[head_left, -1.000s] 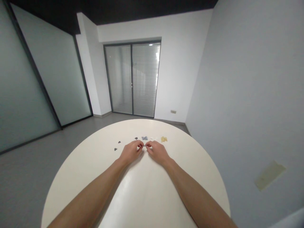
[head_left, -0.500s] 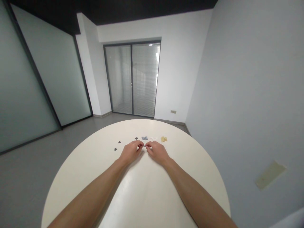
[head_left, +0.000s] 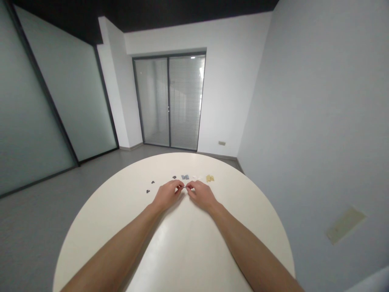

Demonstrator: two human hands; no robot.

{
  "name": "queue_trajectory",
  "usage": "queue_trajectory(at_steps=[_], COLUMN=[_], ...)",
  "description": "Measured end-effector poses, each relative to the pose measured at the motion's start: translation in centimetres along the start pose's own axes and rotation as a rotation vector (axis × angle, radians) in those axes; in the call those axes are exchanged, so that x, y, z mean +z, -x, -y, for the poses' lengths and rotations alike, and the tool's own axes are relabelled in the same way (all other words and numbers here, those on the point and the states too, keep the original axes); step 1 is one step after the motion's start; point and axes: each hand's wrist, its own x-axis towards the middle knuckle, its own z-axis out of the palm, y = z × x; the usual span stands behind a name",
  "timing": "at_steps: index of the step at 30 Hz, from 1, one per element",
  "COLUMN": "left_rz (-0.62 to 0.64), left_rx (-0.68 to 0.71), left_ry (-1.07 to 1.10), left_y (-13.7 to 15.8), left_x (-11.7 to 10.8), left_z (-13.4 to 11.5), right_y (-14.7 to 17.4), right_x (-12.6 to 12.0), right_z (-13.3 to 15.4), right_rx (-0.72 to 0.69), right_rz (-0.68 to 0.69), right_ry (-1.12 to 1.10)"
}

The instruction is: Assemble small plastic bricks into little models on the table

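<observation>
My left hand (head_left: 167,194) and my right hand (head_left: 200,194) meet above the middle of the white round table (head_left: 182,251). Both are closed in a pinch, fingertips almost touching. Between them sits a tiny greyish piece (head_left: 184,187), too small to name and mostly hidden by the fingers. Just beyond the hands lie a small pile of blue-grey pieces (head_left: 185,177), some white pieces (head_left: 197,177) and a pile of yellow pieces (head_left: 210,178). A small dark piece (head_left: 174,177) rests behind my left hand.
Two more small dark pieces, one (head_left: 152,182) farther back and one (head_left: 148,191) nearer, lie left of my left hand. The table's curved edge runs around. Beyond it stand a glass door (head_left: 169,101) and a grey-white wall (head_left: 316,113) on the right.
</observation>
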Motion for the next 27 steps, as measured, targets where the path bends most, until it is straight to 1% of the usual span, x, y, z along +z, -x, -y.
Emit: queue_trajectory(at_steps=[9, 17, 27], left_rz=[0.013, 0.003, 0.006], left_rx=[0.012, 0.009, 0.003], left_ry=[0.010, 0.010, 0.032], left_y=[-0.04, -0.09, -0.02], left_x=[-0.05, 0.06, -0.15], left_z=[0.10, 0.18, -0.20], right_y=[-0.01, 0.06, 0.00], right_x=[0.08, -0.13, -0.08], right_z=[-0.02, 0.17, 0.11], right_rx=[-0.001, 0.018, 0.016], right_rz=[-0.017, 0.013, 0.007], right_ry=[-0.009, -0.013, -0.015])
